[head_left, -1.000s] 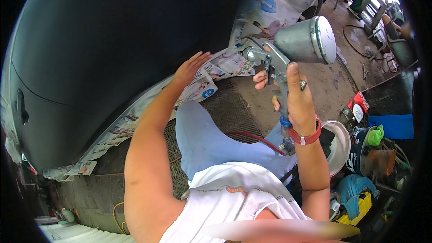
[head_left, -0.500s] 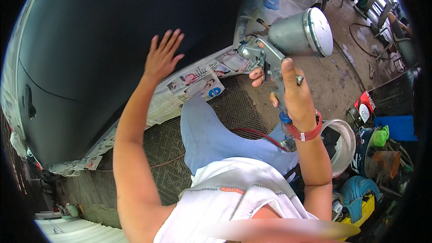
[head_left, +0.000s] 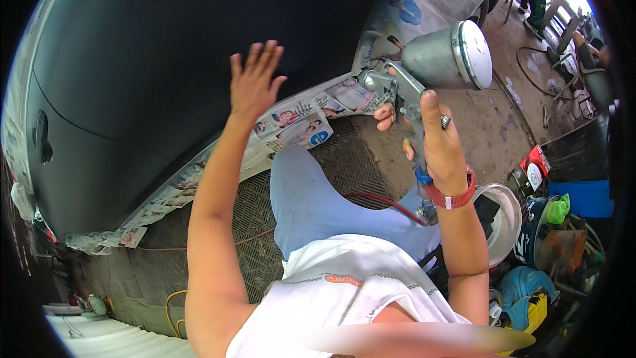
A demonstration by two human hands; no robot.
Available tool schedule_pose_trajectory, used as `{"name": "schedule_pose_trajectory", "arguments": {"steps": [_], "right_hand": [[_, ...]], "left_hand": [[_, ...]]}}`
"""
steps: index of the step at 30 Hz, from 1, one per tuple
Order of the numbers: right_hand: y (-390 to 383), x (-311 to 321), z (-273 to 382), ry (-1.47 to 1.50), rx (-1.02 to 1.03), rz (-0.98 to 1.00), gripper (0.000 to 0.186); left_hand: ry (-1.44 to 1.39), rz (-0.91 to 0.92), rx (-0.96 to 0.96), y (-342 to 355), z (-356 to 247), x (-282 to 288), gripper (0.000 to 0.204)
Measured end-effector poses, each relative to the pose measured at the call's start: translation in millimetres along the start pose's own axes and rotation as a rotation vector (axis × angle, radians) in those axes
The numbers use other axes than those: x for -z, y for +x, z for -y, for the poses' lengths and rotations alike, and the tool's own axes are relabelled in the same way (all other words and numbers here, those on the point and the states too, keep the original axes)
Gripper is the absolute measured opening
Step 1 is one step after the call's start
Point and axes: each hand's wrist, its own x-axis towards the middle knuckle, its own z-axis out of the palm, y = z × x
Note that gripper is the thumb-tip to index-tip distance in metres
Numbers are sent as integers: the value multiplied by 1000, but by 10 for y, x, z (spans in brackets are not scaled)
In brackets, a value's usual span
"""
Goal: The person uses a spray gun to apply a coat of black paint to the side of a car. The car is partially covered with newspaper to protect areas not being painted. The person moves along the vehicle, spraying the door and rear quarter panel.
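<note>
Spray gun, nozzle pointing left toward dark panel, long axis of cup crosswise; right hand wraps grip; left hand spread.

My left hand could pass over the bare black panel toward the upper left, but right of centre the spray gun in my right hand and, lower right, the white bucket stand in the way.

Grey chair; red-and-white box
</note>
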Motion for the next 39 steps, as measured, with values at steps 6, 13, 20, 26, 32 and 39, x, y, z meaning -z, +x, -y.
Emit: {"name": "schedule_pose_trajectory", "arguments": {"steps": [6, 13, 20, 26, 32, 39], "right_hand": [[45, 12, -38, -6, -8, -5, 72], [-26, -13, 9, 8, 2, -23, 74], [-3, 95, -30, -31, 32, -75, 82], [48, 103, -2, 42, 32, -74, 72], [77, 57, 33, 78, 69, -79, 71], [20, -24, 25, 84, 59, -61, 73]], "left_hand": [[-85, -97, -91, 567, -148, 76, 80], [43, -84, -428, 1634, -1129, -164, 82], [119, -313, 27, 1486, -36, 1028, 71], [246, -936, 1010, 320, 1805, 1201, 80], [227, -602, 453, 1355, 566, 825, 89], [219, -309, -403, 2343, -1018, -51, 81]]}}
